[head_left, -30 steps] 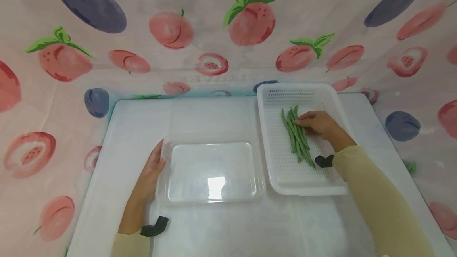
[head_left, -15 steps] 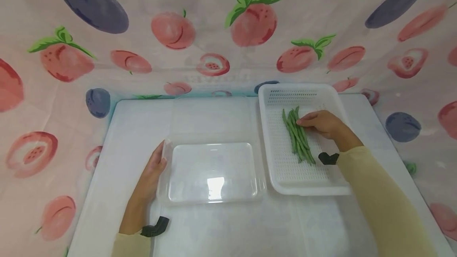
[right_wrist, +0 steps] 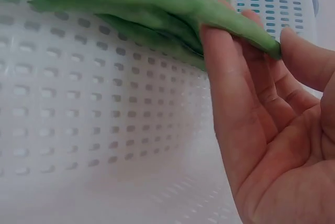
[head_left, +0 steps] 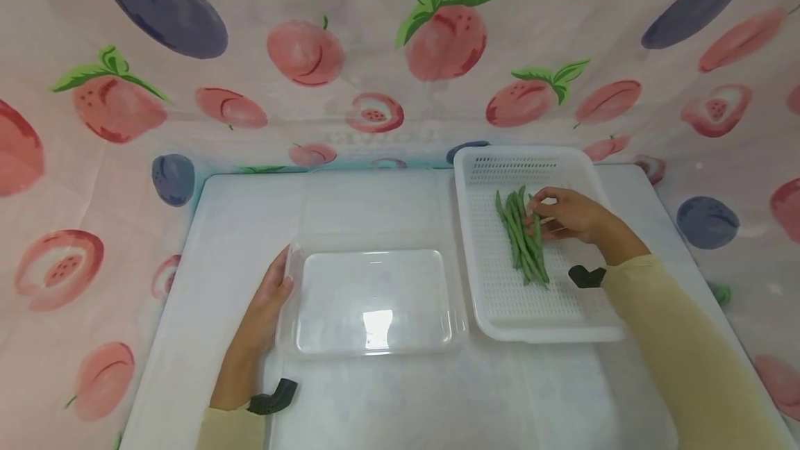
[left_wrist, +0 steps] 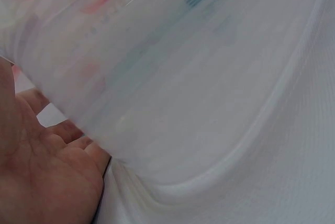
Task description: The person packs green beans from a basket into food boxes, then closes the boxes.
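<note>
Clear plastic container (head_left: 373, 301) sits mid-table, the left hand (head_left: 265, 304) resting flat-fingered against its left wall. Right of it, the right hand (head_left: 565, 214) pinches one green bean (right_wrist: 230, 12) from the bunch (head_left: 521, 236) in the white perforated basket (head_left: 562, 311). Picking-up looks underway; next comes lifting it free without dragging the others.

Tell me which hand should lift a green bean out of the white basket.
Right. The right hand already pinches a green bean in the white basket; the left hand rests on the clear tray.
</note>
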`<state>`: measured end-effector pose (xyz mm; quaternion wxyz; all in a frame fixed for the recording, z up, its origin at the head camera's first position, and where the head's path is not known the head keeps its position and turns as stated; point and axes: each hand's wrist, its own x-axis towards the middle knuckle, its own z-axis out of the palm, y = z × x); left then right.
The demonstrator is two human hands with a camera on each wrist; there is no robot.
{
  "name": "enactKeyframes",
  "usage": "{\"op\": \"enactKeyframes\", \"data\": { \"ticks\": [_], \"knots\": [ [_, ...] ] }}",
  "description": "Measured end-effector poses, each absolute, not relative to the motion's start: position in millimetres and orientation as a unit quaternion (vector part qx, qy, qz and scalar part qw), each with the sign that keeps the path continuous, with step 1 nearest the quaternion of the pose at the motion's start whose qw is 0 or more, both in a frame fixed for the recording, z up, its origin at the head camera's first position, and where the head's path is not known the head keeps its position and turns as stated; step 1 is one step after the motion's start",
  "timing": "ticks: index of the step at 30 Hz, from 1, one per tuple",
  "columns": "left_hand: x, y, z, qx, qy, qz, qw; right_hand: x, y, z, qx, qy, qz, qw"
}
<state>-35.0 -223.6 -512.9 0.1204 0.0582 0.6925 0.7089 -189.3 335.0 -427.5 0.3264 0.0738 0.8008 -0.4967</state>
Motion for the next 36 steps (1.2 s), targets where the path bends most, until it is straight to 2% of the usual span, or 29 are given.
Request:
{"op": "enactKeyframes", "data": {
  "ticks": [15, 36],
  "knots": [
    [-35.5, -223.5, -513.6, 0.001, 0.736, 0.666, 0.122, -183.2, 318.9, -411.8, 0.044, 0.806, -0.497, 0.318],
    [-34.8, -222.8, -512.5, 0.004, 0.743, 0.659, 0.117, -168.0, 287.2, -391.4, 0.027, 0.745, -0.572, 0.341]
  ]
}}
